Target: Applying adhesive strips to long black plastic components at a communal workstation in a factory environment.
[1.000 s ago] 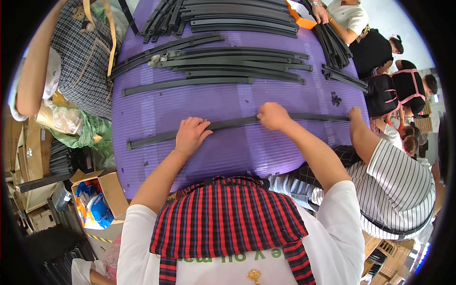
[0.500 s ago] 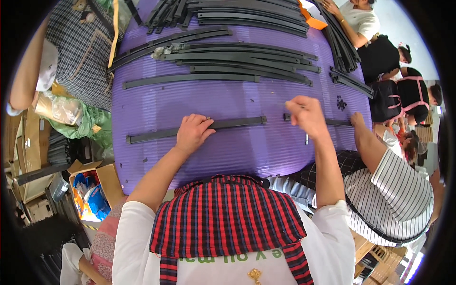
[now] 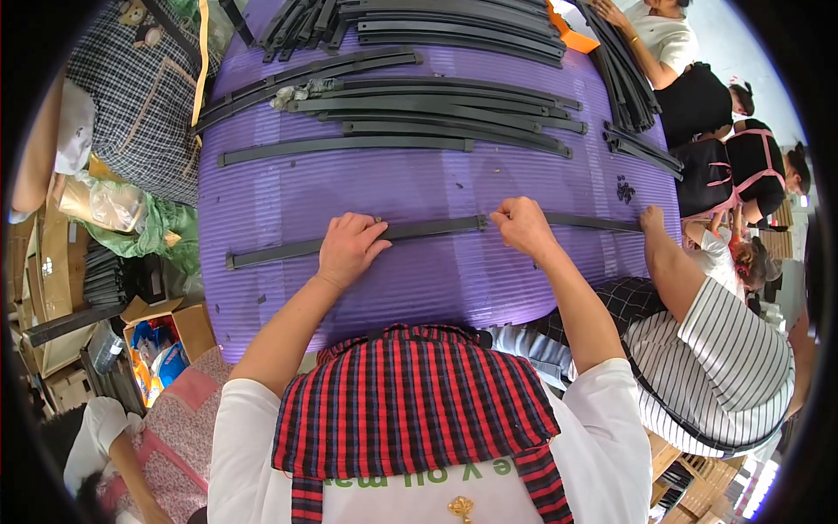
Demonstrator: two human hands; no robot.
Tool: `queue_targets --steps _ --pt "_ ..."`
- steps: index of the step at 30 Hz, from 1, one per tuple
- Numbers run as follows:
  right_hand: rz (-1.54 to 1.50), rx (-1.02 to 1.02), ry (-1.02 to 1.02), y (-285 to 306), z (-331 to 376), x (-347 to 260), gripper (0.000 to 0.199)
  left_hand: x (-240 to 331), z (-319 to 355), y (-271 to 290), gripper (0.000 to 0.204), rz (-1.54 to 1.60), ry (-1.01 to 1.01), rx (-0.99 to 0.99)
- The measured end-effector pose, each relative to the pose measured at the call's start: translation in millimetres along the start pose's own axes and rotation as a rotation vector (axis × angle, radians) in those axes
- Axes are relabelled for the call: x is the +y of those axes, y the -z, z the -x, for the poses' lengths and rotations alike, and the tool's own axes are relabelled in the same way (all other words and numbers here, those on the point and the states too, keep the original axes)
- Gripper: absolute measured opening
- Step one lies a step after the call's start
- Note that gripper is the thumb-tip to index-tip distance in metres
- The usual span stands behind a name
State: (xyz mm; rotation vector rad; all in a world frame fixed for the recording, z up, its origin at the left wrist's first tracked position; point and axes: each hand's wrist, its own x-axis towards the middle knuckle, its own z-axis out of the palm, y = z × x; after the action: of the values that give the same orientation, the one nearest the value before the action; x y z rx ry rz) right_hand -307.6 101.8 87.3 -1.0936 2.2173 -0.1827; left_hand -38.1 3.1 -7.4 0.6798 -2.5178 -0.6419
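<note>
A long, flat black strip with end caps lies across the purple ridged table in front of me. My left hand is over its middle, with the fingers curled onto the strip and holding it down. At the strip's right end cap, my right hand is closed in a pinch with its fingertips close to the cap. What those fingers hold, if anything, is too small to make out. A second black strip runs off to the right behind my right hand, and a neighbour's hand rests at its far end.
Beyond my hands lie a single black strip and a loose stack of strips. More piles fill the far edge. Small black pieces sit in a cluster at the right. A person in a striped shirt sits close on my right.
My right hand has come left and down from above the neighbouring strip to the right end of my strip. My left hand stays in place on the strip.
</note>
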Motion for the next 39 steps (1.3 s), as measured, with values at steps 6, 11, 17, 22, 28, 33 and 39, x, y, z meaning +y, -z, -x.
queue_targets --steps 6,11,17,22,28,33,39 --pt "0.293 0.005 0.135 -2.1 -12.1 -19.2 0.017 -1.9 -10.0 2.2 0.031 0.003 -0.006 0.004" --pt "0.527 -0.024 0.158 -16.0 -4.6 -26.1 0.015 -1.0 -6.8 5.1 0.030 -0.055 -0.029 0.009" --pt "-0.006 -0.304 0.135 0.9 -23.8 18.5 0.020 7.8 2.5 -7.7 0.030 -0.054 -0.094 0.048" --pt "0.294 0.088 0.162 -21.0 6.2 3.7 0.017 5.0 4.5 -13.5 0.032 -0.067 -0.066 0.049" --pt "0.244 0.171 0.124 -33.1 14.4 0.0 0.018 8.4 -3.6 -18.2 0.031 -0.053 -0.117 0.055" --pt "-0.098 0.406 0.070 29.8 35.3 -9.9 0.017 13.2 -1.1 -18.9 0.029 -0.070 -0.113 0.055" --pt "-0.071 0.209 0.248 -16.2 71.5 -36.0 0.020 8.6 5.4 -12.4 0.031 -0.063 -0.103 -0.004"
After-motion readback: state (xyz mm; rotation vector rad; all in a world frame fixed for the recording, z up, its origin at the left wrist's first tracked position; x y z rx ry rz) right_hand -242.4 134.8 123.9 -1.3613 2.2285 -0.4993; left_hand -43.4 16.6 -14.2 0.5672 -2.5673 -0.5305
